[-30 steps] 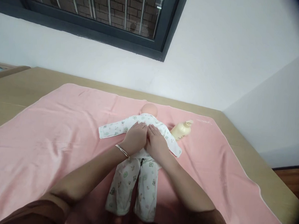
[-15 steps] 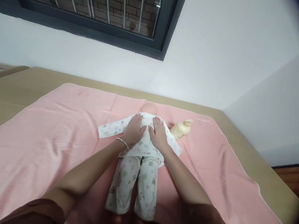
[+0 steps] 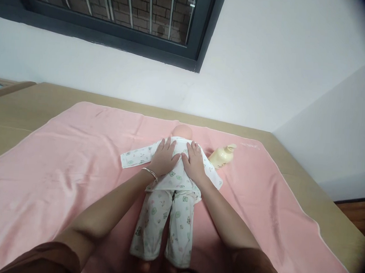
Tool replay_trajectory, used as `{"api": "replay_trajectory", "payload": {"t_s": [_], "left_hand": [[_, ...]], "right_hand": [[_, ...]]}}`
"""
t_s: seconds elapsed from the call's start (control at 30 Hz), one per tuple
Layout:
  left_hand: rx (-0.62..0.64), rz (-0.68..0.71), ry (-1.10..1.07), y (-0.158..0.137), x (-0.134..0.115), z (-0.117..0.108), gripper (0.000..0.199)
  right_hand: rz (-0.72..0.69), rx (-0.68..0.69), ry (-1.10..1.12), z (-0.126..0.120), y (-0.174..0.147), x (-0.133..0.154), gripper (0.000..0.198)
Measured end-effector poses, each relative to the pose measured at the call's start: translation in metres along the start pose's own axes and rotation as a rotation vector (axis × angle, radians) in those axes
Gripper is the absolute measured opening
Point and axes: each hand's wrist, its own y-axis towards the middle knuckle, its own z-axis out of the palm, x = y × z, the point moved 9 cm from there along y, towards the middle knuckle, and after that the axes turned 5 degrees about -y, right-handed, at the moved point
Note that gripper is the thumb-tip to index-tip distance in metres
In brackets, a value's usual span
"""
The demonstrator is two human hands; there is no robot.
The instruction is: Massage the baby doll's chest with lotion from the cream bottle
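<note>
So closest in you've got brown sleeves, then the doll's patterned pants, legs pointing at the wearer. The doll is lying on a pink blanket, and both hands are flat on its top: left hand with fingers spread, bracelet on that wrist, right hand open too, thumb out, neither pinching anything. Cream bottle just right of the doll, then table edge, white wall, dark-framed window
</note>
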Motion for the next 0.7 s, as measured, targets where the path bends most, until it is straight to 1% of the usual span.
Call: {"api": "replay_trajectory", "payload": {"t_s": [0.43,0.5,0.57,0.63,0.7], "left_hand": [[0.088,-0.045,0.093,0.002,-0.001,-0.004,0.063],[0.067,-0.052,0.124,0.0,-0.005,-0.01,0.062],[0.01,-0.044,0.163,-0.003,-0.014,-0.021,0.059],[-0.04,0.02,0.174,-0.006,-0.029,-0.031,0.053],[-0.043,0.13,0.129,-0.008,-0.046,-0.033,0.047]], "right_hand": [[0.0,0.028,-0.017,0.002,0.003,-0.003,0.059],[-0.024,0.024,-0.055,-0.004,0.0,0.005,0.059],[-0.073,-0.003,-0.111,-0.013,-0.007,0.02,0.055],[-0.147,-0.026,-0.14,-0.021,-0.017,0.039,0.05],[-0.235,-0.017,-0.108,-0.023,-0.024,0.057,0.05]]}}
